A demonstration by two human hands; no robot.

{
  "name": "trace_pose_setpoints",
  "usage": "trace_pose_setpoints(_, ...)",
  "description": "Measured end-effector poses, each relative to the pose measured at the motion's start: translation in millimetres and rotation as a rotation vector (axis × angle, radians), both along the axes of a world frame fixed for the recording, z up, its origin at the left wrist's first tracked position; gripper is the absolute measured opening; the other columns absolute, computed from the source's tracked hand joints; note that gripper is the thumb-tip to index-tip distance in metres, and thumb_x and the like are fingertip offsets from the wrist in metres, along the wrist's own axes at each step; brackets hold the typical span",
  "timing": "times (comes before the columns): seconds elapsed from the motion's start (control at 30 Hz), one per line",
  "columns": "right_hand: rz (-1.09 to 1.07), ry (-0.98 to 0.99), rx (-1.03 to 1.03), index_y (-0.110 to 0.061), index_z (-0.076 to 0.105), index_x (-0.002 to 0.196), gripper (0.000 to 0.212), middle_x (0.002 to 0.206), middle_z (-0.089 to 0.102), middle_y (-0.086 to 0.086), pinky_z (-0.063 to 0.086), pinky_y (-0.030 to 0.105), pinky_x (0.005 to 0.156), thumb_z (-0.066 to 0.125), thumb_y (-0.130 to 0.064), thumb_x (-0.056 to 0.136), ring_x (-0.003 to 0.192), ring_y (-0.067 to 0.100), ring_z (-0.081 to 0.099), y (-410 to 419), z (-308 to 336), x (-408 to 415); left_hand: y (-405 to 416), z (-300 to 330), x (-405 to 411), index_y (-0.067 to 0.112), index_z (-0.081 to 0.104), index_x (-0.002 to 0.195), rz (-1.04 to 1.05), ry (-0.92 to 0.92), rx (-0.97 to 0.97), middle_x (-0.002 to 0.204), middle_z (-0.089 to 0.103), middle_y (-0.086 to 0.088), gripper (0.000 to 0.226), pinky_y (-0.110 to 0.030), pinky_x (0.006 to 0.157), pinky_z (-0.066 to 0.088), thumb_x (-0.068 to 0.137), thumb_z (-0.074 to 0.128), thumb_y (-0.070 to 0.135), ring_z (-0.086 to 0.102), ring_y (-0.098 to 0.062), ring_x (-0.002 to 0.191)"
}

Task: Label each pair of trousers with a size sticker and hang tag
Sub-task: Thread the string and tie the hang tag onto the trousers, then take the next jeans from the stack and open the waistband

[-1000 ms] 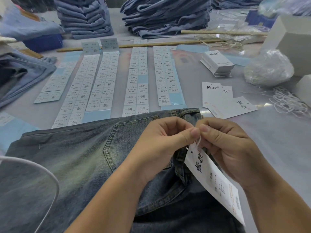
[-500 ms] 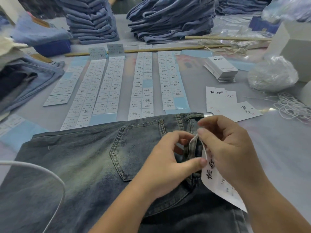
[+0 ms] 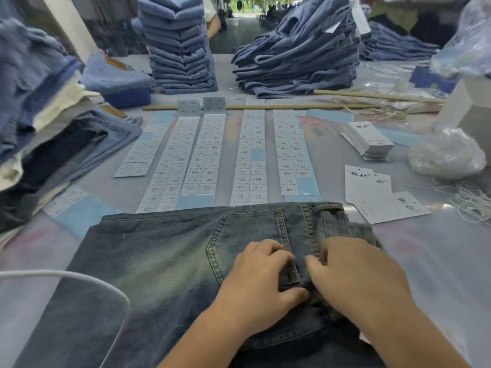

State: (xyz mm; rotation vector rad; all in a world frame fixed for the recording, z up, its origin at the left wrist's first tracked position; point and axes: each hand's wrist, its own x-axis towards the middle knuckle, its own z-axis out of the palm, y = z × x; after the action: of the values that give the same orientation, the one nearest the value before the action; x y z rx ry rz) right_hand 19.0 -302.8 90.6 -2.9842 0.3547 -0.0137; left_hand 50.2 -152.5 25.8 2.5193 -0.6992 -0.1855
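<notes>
Trousers (image 3: 164, 261) lengthwise leftward, waistband right

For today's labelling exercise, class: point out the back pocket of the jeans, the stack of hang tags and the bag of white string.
back pocket (image 3: 247, 229), head view, on its bare denim face.
stack of hang tags (image 3: 368, 138), head view, on the top card.
bag of white string (image 3: 446, 155), head view, on its bulging middle.

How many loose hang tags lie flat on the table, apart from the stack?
2: one hang tag right of the sticker strips, another overlapping its lower corner, nearer the jeans. Others may lie hidden.
</notes>
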Motion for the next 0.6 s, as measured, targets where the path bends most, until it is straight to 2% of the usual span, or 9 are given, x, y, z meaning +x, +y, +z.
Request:
trace_pose_setpoints(0.1, 0.020, -0.005, 0.011, -0.029, 0.054, 0.088, 0.030, 0.082, 0.053, -0.009, 0.042, 0.030, 0.066, 0.042, -0.056, 0.089, 0.084, 0.018, 0.059, 3.4, 1.4, -1.5, 14.8, -10.6, -4.7, 0.039, 0.033, 0.144, 0.063, -0.038, 0.123, 0.149, 0.020, 0.020, 0.074, -0.032, 0.117, 0.016, 0.081, 0.036, 0.078, 0.013, -0.006, 0.137)
trace_pose_setpoints(0.17, 0.156, -0.103, 0.040, -0.031, 0.055, 0.100, 0.028, 0.093, 0.057, -0.011, 0.043, 0.030, 0.071, 0.043, -0.055, 0.089, 0.094, 0.014, 0.058, 11.5, -5.0, -2.2, 18.6, -14.3, -9.5, 0.040, 0.025, 0.148, 0.027, -0.026, 0.129, 0.158, 0.011, 0.018, 0.080, -0.033, 0.119, 0.010, 0.079, 0.022, 0.080, 0.004, -0.004, 0.143)
trace_pose_setpoints(0.23, 0.264, -0.085, 0.084, -0.032, 0.053, 0.111, 0.031, 0.107, 0.056, -0.011, 0.045, 0.030, 0.082, 0.043, -0.053, 0.091, 0.105, 0.014, 0.051, 19.6, -15.1, 0.6, 24.6, -15.2, -11.8, 0.042, 0.023, 0.149, 0.040, -0.032, 0.141, 0.161, 0.009, 0.017, 0.083, -0.034, 0.121, 0.007, 0.076, 0.013, 0.080, 0.001, -0.003, 0.147)
trace_pose_setpoints(0.3, 0.287, 0.025, 0.053, -0.031, 0.050, 0.117, 0.035, 0.115, 0.051, -0.008, 0.043, 0.035, 0.087, 0.043, -0.053, 0.091, 0.112, 0.017, 0.046, 22.8, -28.2, 4.9, 35.6, -16.4, -10.1, 0.040, 0.023, 0.150, 0.105, -0.072, 0.187, 0.162, 0.009, 0.015, 0.080, -0.032, 0.121, 0.004, 0.080, 0.017, 0.079, 0.002, -0.004, 0.147)
trace_pose_setpoints(0.37, 0.271, 0.088, 0.008, -0.030, 0.045, 0.117, 0.036, 0.118, 0.046, -0.006, 0.041, 0.038, 0.085, 0.042, -0.055, 0.091, 0.115, 0.019, 0.044, 21.9, -37.8, 8.3, 49.8, -18.1, -5.8, 0.039, 0.023, 0.151, 0.186, -0.099, 0.238, 0.163, 0.009, 0.013, 0.073, -0.033, 0.121, 0.001, 0.088, 0.026, 0.075, 0.002, -0.006, 0.148)
trace_pose_setpoints(0.5, 0.274, 0.058, -0.004, -0.027, 0.041, 0.116, 0.035, 0.116, 0.044, -0.003, 0.040, 0.035, 0.087, 0.041, -0.051, 0.091, 0.110, 0.021, 0.043, 25.5, -48.0, 12.7, 75.8, -20.1, 0.4, 0.040, 0.020, 0.151, 0.308, -0.111, 0.289, 0.163, 0.009, 0.011, 0.071, -0.038, 0.121, 0.002, 0.089, 0.026, 0.074, 0.005, -0.010, 0.148)
trace_pose_setpoints(0.6, 0.327, -0.042, 0.003, -0.026, 0.042, 0.106, 0.025, 0.109, 0.039, -0.004, 0.037, 0.032, 0.084, 0.042, -0.046, 0.091, 0.105, 0.020, 0.042, 34.8, -53.6, 15.2, 93.8, -19.6, 2.0, 0.035, 0.027, 0.150, 0.399, -0.140, 0.270, 0.160, 0.021, 0.008, 0.067, -0.037, 0.120, 0.011, 0.092, 0.029, 0.069, 0.018, -0.013, 0.145)
